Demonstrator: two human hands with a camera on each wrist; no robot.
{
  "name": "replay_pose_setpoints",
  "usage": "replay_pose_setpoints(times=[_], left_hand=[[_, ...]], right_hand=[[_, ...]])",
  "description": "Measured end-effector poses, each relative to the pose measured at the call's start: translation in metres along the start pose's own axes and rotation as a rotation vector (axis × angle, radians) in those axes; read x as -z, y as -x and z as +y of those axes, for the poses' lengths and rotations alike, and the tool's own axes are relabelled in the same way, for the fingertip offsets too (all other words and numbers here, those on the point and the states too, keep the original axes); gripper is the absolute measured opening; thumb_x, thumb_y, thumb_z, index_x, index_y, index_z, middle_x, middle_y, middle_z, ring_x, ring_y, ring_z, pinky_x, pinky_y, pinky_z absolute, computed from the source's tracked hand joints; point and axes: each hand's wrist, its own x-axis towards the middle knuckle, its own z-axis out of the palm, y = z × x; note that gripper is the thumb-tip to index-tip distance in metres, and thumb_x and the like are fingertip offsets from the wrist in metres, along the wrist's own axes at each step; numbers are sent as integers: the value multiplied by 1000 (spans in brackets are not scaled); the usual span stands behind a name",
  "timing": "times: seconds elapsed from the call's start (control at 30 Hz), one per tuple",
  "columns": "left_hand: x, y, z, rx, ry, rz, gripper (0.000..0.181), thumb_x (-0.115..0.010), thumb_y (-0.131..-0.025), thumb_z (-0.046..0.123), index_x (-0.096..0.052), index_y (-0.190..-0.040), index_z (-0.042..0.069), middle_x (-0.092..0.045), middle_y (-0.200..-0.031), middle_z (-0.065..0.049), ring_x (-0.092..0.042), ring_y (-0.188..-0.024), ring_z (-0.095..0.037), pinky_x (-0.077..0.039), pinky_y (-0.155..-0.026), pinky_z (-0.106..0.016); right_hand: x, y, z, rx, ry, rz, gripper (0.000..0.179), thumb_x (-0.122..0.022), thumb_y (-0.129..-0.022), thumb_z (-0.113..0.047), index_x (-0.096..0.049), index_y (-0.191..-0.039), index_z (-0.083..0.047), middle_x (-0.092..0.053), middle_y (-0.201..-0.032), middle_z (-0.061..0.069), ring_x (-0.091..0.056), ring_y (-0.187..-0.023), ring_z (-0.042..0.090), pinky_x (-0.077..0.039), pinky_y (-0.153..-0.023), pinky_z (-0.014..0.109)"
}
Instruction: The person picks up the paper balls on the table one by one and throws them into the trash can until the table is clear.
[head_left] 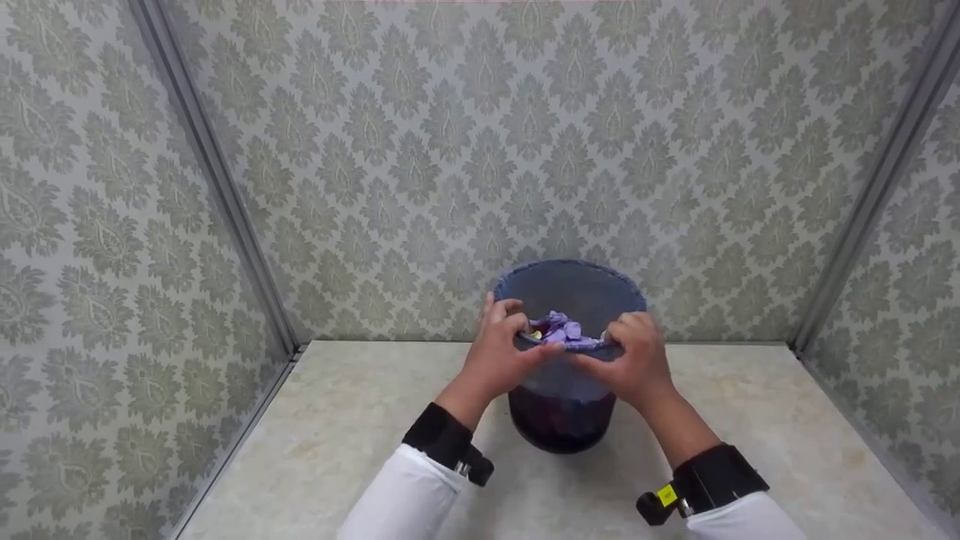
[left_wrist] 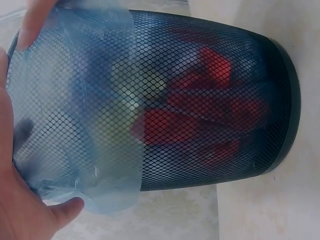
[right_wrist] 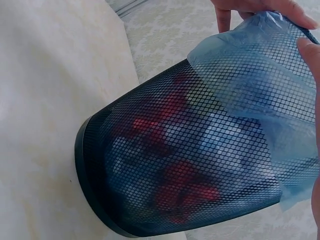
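Observation:
A dark mesh trash can [head_left: 562, 431] stands upright on the table, lined with a translucent blue trash bag [left_wrist: 107, 172] whose edge is folded down over the rim. At the left of the rim, my left hand [head_left: 499, 352] grips the bag's edge, fingers curled over the top and thumb on the outer front. My right hand [head_left: 637, 356] holds the bag at the right of the rim in the same way, the two thumbs close together. Crumpled purple scraps [head_left: 559, 328] show inside, and red pieces [left_wrist: 217, 67] appear through the mesh.
The pale marbled table [head_left: 360, 420] reaches back to a patterned wall [head_left: 450, 150], close behind the trash can. Side panels with grey metal posts [head_left: 217, 172] enclose the space. Both wrists wear black straps [head_left: 439, 435] with small cameras.

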Motion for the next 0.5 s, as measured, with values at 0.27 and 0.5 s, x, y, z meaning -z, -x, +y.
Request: replay_pose_setpoints(times=[0.27, 0.5], left_hand=[[28, -3, -3, -26, -61, -99, 69, -59, -90, 73, -58, -144, 31, -25, -171, -2, -3, -161, -39, -24, -120, -70], [65, -14, -12, -13, -144, -37, 68, -45, -104, 60, -37, -160, 24, -27, -170, -10, -11, -161, -37, -21, -123, -66]], right_hand=[[33, -12, -3, -73, -97, -303, 69, -86, -75, -49, -67, -135, -20, -68, -135, 6, -57, -130, 32, -42, -109, 60], [69, -39, 16, -101, -125, -321, 75, -72, -90, -35, -43, -158, -19, -32, -168, 13, -23, -157, 43, -16, -119, 74]])
